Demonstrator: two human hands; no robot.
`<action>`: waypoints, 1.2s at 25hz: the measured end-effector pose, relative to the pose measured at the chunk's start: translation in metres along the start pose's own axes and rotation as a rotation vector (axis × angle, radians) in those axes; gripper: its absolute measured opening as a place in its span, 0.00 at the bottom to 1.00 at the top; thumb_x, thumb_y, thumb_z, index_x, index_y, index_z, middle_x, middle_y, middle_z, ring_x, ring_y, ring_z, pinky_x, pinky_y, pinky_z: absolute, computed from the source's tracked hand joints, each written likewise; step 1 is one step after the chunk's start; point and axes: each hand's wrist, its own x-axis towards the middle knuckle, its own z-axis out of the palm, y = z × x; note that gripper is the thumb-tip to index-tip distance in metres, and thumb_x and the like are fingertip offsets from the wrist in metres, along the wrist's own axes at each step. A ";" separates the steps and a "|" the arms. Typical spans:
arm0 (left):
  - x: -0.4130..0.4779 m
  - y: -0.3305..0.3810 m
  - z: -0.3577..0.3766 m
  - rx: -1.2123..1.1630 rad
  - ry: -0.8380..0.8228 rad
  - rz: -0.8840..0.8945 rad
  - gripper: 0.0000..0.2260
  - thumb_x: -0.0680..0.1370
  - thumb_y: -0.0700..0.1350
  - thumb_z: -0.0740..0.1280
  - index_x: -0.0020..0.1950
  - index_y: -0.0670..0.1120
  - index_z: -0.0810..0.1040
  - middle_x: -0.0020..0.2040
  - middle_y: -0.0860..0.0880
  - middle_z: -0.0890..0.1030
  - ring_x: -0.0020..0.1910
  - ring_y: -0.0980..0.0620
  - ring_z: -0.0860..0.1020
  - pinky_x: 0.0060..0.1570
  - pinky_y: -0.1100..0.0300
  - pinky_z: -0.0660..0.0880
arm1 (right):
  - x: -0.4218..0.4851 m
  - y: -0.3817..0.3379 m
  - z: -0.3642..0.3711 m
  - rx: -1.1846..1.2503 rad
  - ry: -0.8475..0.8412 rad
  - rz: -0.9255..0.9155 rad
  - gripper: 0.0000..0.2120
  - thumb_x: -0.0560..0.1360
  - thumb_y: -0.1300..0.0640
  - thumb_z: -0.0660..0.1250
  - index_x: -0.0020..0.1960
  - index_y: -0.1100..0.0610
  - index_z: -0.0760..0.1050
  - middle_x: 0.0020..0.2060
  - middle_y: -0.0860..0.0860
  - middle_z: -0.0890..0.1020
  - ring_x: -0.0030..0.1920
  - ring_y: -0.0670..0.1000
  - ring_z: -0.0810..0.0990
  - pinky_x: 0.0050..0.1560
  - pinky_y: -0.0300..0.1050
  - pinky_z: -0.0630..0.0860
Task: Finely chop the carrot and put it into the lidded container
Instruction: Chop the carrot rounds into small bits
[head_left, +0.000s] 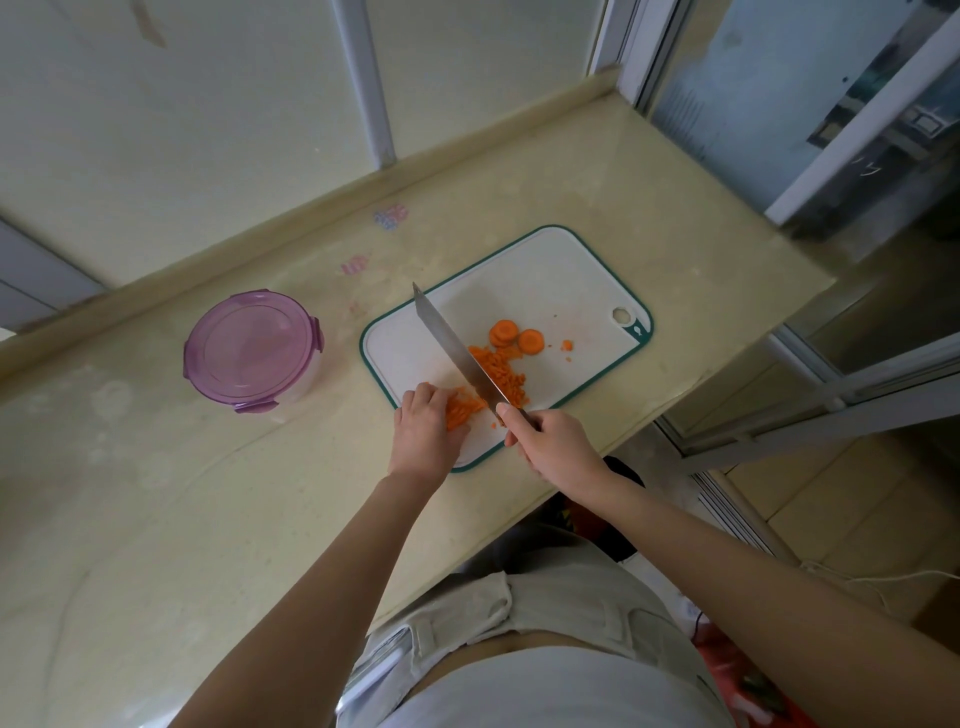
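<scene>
Beige stone counter (597, 171) bears a white cutting board (545, 270) holding chopped carrot (501, 374) and a few round slices (511, 335). Right hand (550, 441) grips the knife (457, 348) by its handle, blade slanting across the pile. Left hand (423, 431) curls its fingers onto the chopped carrot beside the blade. Lidded container (252, 351) stands closed on the counter, left of the board

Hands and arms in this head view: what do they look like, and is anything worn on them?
They are a person's two bare hands, the left hand and the right hand, on bare arms. No sleeves, gloves, watch or bracelet show, and no rings that I can make out. Lower down are a white top and pale beige bottoms.
</scene>
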 end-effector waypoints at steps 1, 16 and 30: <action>0.000 0.000 0.000 0.011 0.013 -0.021 0.21 0.76 0.46 0.67 0.68 0.45 0.70 0.59 0.46 0.71 0.59 0.46 0.67 0.59 0.58 0.62 | 0.000 0.000 0.000 -0.008 -0.008 0.015 0.21 0.78 0.43 0.59 0.32 0.54 0.74 0.22 0.45 0.72 0.26 0.44 0.69 0.31 0.37 0.64; -0.004 0.004 0.009 -0.095 0.129 0.009 0.09 0.75 0.40 0.68 0.54 0.42 0.81 0.48 0.43 0.76 0.49 0.44 0.71 0.51 0.56 0.69 | 0.014 -0.009 0.014 -0.312 -0.039 0.028 0.25 0.81 0.43 0.52 0.33 0.57 0.68 0.28 0.52 0.70 0.30 0.50 0.69 0.32 0.43 0.66; -0.008 0.005 0.006 -0.181 0.106 -0.058 0.14 0.76 0.43 0.68 0.59 0.40 0.77 0.53 0.43 0.74 0.53 0.45 0.72 0.56 0.57 0.70 | 0.019 -0.003 0.008 -0.161 -0.032 0.045 0.27 0.81 0.43 0.53 0.26 0.54 0.60 0.22 0.48 0.65 0.24 0.49 0.65 0.29 0.41 0.62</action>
